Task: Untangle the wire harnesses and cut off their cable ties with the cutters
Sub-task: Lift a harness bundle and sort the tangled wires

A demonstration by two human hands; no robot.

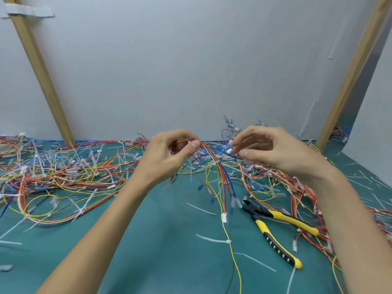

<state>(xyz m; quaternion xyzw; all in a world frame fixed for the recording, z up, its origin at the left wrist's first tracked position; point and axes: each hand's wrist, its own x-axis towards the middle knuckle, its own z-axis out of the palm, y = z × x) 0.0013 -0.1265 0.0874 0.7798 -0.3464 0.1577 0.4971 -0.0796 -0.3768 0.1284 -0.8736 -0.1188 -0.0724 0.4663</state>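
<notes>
My left hand (169,153) is raised above the green mat and pinches a wire harness (220,175) of red, orange, yellow and blue wires, which hangs down from its fingertips. A white cable tie (216,162) wraps that bundle just below the pinch. My right hand (273,149) is level with the left and pinches a thin black wire (222,152) that runs between the two hands. The cutters (275,230), with yellow and black handles, lie open on the mat below my right hand, untouched.
A large tangle of harnesses (63,177) covers the left of the green mat (159,240), and another pile (297,187) lies right. Cut white tie pieces (200,209) are scattered about. A white wall with two wooden posts (42,71) stands behind.
</notes>
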